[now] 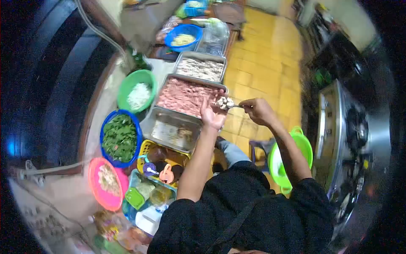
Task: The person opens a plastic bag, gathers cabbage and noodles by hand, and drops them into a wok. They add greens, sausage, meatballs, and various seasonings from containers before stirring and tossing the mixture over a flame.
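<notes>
My right hand (pixel 259 111) is closed around the handle of a spoon (pixel 237 106), held level. A heap of small whitish chunks (pixel 224 103) fills the bowl of the spoon. Palm up, my left hand (pixel 212 115) is open beneath the spoon's bowl, its fingers spread. Both hands are over the right edge of a metal tray of pink ground meat (pixel 182 95). Behind it stands another metal tray with greyish-white pieces (pixel 201 67). Nearer to me, a third metal tray (pixel 158 142) has smears of residue on its bottom.
Along the left are a green bowl of white shreds (pixel 137 95), a blue basin of green leaves (pixel 120 137) and a pink basin (pixel 108 184). A yellow basket (pixel 146 146) stands nearer. Right of me are a lime-green tub (pixel 302 146) and a stove (pixel 334 139).
</notes>
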### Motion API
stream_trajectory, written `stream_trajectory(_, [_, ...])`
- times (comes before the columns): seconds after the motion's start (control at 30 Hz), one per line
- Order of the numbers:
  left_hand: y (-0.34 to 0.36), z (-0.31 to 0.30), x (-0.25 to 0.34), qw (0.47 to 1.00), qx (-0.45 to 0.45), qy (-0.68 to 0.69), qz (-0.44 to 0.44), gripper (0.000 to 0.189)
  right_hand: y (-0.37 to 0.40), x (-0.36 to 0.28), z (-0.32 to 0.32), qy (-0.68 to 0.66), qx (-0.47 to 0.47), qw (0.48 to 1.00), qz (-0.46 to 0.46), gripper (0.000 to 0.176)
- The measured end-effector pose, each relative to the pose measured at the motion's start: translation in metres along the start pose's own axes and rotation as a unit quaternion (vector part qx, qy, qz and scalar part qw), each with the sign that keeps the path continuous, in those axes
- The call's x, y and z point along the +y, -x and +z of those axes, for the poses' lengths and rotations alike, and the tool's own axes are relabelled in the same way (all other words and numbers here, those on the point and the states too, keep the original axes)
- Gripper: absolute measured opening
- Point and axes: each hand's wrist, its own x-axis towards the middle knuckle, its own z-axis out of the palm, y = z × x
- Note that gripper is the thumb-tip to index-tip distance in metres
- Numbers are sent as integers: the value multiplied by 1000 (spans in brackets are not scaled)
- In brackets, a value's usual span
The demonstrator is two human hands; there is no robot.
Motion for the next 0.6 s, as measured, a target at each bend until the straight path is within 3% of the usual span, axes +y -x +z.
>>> stream_trajectory(0.1, [33,-15,-49,996,-14,16,-86,43,80,3,-8,10,25,996,86,25])
stream_trajectory(0.17, [56,-16,-89,990,50,-51,-125,44,131,16,-13,-3,56,993,104,24])
stream_trajectory(0.23, [70,-30,-131,978,16,-7,-207,44,184,12,-28,38,54,985,160,23])
stream_trajectory(0.3, [93,-29,-172,964,37,-26,-263,45,236,25,-25,2,136,972,193,22])
stream_trajectory(0.37, [114,-21,-216,947,75,-54,-309,45,284,22,-35,-18,158,946,282,21])
stream_trajectory(0.43, [129,-36,-260,921,24,-54,-386,46,336,26,-39,-53,219,917,330,21])
stream_trajectory(0.6, [193,-17,-388,836,43,-123,-533,46,472,38,-51,-59,307,827,467,24])
